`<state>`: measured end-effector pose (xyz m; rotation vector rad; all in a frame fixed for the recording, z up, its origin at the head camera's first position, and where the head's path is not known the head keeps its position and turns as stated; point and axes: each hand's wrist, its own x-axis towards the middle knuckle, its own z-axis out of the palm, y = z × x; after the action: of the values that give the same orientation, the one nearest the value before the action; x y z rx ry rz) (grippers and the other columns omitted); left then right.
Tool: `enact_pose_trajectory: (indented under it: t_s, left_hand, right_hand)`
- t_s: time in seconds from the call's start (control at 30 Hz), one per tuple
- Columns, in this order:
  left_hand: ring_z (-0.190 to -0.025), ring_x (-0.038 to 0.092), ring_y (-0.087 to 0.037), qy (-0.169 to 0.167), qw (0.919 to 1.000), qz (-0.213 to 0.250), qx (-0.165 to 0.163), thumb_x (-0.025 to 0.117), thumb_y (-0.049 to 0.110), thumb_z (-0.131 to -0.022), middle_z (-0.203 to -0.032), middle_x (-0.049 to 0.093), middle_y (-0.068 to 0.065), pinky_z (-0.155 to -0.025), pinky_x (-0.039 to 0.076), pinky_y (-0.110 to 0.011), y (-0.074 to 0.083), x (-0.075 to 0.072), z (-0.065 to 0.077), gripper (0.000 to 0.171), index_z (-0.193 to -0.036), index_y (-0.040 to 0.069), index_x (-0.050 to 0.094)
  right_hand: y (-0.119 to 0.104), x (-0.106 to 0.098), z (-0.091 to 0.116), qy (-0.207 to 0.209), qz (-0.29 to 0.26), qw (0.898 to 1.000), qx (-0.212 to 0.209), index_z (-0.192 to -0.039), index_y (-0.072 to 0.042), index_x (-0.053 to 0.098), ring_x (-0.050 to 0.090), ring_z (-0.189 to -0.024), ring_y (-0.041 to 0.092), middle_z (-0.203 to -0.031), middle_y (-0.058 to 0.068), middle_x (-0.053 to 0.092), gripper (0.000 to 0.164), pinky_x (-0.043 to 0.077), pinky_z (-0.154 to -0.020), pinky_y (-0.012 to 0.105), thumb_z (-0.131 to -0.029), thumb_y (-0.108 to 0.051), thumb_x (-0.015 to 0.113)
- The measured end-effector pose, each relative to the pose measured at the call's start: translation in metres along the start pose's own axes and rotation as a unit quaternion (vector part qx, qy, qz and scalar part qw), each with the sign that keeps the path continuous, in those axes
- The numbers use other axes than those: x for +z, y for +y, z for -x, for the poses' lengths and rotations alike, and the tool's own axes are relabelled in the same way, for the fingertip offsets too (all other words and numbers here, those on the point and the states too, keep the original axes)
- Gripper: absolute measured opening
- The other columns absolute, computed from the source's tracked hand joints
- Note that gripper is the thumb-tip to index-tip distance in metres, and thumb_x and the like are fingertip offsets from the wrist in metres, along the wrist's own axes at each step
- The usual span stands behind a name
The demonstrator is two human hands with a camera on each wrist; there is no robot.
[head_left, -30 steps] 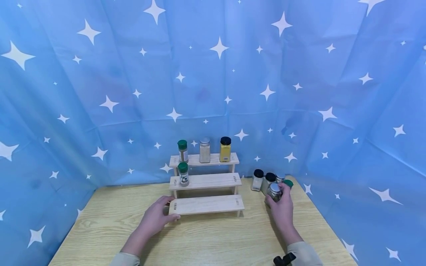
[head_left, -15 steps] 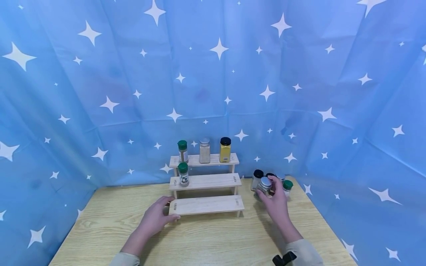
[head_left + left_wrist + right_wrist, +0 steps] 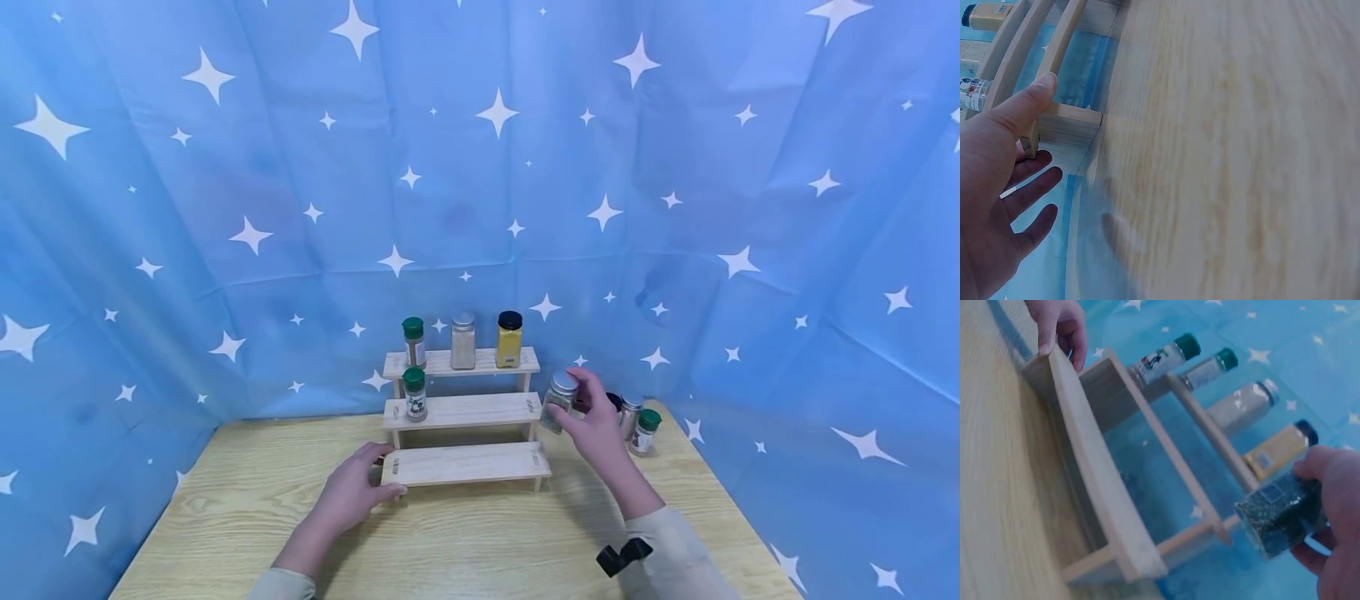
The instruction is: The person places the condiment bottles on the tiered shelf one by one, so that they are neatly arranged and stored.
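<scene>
My right hand [image 3: 594, 422] grips a glass spice jar [image 3: 558, 402] with a silver lid and dark green flakes inside, raised beside the right end of the middle shelf. The right wrist view shows this jar [image 3: 1282, 515] tilted between thumb and fingers. At the left end of the lowest tier, my left hand [image 3: 352, 492] holds the three-tier wooden spice rack [image 3: 465, 463]; its thumb [image 3: 1029, 103] lies along the shelf edge and fingers are around the end. One green-capped jar [image 3: 415, 395] stands on the middle tier, at its left.
Along the top tier stand a green-capped jar [image 3: 413, 342], a silver-lidded jar [image 3: 462, 342] and a yellow jar [image 3: 509, 342] with a black lid. Right of the rack are more jars, including a green-capped one [image 3: 645, 432]. A starry blue curtain [image 3: 480, 208] surrounds the wooden table [image 3: 480, 550].
The right hand has carried the silver-lidded jar left and up, from the group of jars at the right to the rack's right side. The left hand stays on the rack.
</scene>
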<state>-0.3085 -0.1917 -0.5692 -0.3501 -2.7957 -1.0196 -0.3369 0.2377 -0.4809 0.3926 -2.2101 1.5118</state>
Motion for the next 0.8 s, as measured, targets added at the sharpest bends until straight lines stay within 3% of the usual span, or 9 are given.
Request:
enact_pose_trajectory:
  t_s: [0.2, 0.33, 0.63, 0.8]
  left_hand:
    - [-0.127, 0.069, -0.032, -0.001, 0.9999, -0.011, 0.001, 0.097, 0.046, -0.085, -0.144, 0.07, -0.006, -0.109, 0.058, -0.058, 0.0, 0.0, 0.001, 0.078, -0.149, 0.012, 0.067]
    - [-0.127, 0.07, -0.032, 0.001, 0.9994, -0.033, 0.011, 0.096, 0.049, -0.085, -0.144, 0.07, -0.005, -0.108, 0.059, -0.056, 0.002, 0.0, 0.002, 0.078, -0.148, 0.012, 0.067]
    - [-0.127, 0.07, -0.034, 0.008, 0.9988, -0.046, 0.011, 0.097, 0.047, -0.085, -0.144, 0.07, -0.005, -0.107, 0.059, -0.058, 0.004, -0.001, 0.002, 0.077, -0.147, 0.012, 0.068]
    - [-0.127, 0.07, -0.034, 0.007, 0.9987, -0.049, 0.012, 0.097, 0.046, -0.085, -0.144, 0.07, -0.005, -0.108, 0.059, -0.057, 0.004, 0.001, 0.001, 0.077, -0.147, 0.012, 0.068]
  right_hand:
    - [-0.015, 0.021, -0.016, -0.052, -0.031, 0.998, -0.012, -0.153, -0.014, 0.056, 0.067, -0.122, 0.032, -0.136, 0.015, 0.067, 0.067, 0.059, -0.104, 0.044, -0.096, -0.005, 0.087]
    - [-0.022, 0.038, -0.026, -0.081, -0.039, 0.996, -0.016, -0.153, -0.016, 0.056, 0.067, -0.123, 0.032, -0.137, 0.013, 0.067, 0.066, 0.059, -0.106, 0.05, -0.095, -0.007, 0.088]
    - [-0.031, 0.075, -0.044, -0.131, -0.032, 0.99, -0.03, -0.154, -0.019, 0.056, 0.067, -0.122, 0.026, -0.134, 0.004, 0.069, 0.066, 0.059, -0.106, 0.052, -0.098, -0.011, 0.088]
    - [-0.03, 0.093, -0.051, -0.15, -0.054, 0.986, -0.045, -0.154, -0.017, 0.056, 0.068, -0.122, 0.026, -0.135, 0.007, 0.068, 0.064, 0.06, -0.104, 0.05, -0.098, -0.009, 0.087]
